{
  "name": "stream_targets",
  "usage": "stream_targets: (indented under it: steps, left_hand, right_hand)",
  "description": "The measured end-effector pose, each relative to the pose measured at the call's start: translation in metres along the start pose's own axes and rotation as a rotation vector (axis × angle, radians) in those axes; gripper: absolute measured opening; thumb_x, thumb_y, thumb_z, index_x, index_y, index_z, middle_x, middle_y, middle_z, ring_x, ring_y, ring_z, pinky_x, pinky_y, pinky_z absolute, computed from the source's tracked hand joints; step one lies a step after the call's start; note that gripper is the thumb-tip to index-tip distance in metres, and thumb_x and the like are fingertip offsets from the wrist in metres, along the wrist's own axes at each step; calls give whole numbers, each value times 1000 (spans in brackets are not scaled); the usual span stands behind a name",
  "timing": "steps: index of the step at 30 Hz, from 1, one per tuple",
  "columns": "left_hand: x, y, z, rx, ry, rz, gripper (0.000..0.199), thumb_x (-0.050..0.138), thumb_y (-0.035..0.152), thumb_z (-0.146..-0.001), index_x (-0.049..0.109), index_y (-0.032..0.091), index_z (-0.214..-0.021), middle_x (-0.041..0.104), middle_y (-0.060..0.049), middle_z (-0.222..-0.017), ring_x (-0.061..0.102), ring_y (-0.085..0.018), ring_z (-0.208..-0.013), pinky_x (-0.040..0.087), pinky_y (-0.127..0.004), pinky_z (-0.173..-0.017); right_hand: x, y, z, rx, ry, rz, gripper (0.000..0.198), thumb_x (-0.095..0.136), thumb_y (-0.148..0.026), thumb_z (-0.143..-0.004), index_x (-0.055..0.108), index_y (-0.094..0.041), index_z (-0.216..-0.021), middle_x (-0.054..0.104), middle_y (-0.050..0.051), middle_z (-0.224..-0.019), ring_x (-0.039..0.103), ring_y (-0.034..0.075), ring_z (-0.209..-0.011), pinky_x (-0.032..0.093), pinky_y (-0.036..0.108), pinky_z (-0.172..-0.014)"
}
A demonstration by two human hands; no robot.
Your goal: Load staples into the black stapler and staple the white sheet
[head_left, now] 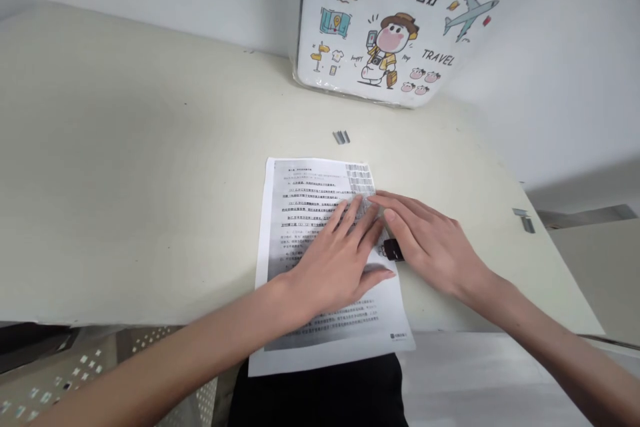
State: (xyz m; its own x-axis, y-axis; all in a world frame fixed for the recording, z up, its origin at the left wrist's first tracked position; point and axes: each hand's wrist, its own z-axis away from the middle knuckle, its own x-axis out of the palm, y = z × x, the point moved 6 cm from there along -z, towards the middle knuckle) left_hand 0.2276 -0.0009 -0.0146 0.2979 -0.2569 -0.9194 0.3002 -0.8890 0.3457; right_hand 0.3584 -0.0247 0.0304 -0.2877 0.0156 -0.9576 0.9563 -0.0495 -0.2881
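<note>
I am pressing my left hand flat, fingers spread open, on the printed sheet, whose near edge is overhanging the desk. My right hand, fingers extended and gripping nothing, is covering a small dark object at the sheet's right edge. Beyond the sheet, loose staples are lying before a cartoon bag. If my palms lift, the sheet may slide off.
</note>
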Motion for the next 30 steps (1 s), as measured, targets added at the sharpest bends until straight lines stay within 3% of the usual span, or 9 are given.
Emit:
stream_targets:
  steps: [7, 13, 21, 26, 30]
  left_hand:
    - [-2, 0, 0, 11, 13, -35, 79, 33, 63, -109, 34, 5, -163, 25, -18, -175, 5, -37, -164, 8, -54, -135]
    - [-6, 0, 0, 12, 48, -64, 74, 35, 60, -110, 40, 4, -159, 39, -18, -169, 18, -38, -162, 13, -54, -134]
    - [-5, 0, -1, 16, 47, -84, 74, 37, 58, -109, 45, 1, -155, 44, -21, -165, 17, -39, -162, 13, -53, -135]
    - [-3, 0, -2, 31, 9, -64, 75, 34, 59, -110, 42, 0, -156, 43, -23, -165, 13, -38, -163, 11, -55, -135]
    - [-4, 0, -5, 7, -19, -36, 74, 31, 58, -110, 32, 7, -163, 32, -17, -172, 8, -33, -164, 10, -53, -136]
  right_hand:
    - [1, -10, -1, -97, 35, 188, 50, 27, -33, -112, 56, -29, -153, 63, 4, -153, 62, 27, -138, 60, 51, -103]
    - [5, -18, -3, -171, 63, 322, 50, 33, -30, -111, 54, -26, -156, 59, 11, -156, 59, 31, -141, 61, 51, -99]
    - [14, -20, -5, -168, 86, 384, 51, 33, -30, -110, 53, -22, -156, 58, 16, -156, 57, 37, -141, 63, 56, -89]
    - [14, -18, -7, -159, 97, 329, 51, 32, -32, -111, 53, -21, -156, 58, 18, -155, 58, 38, -139, 62, 56, -89]
    - [0, -9, -3, -147, 177, 137, 46, 32, -34, -111, 65, -25, -142, 60, 11, -154, 60, 34, -136, 61, 54, -94]
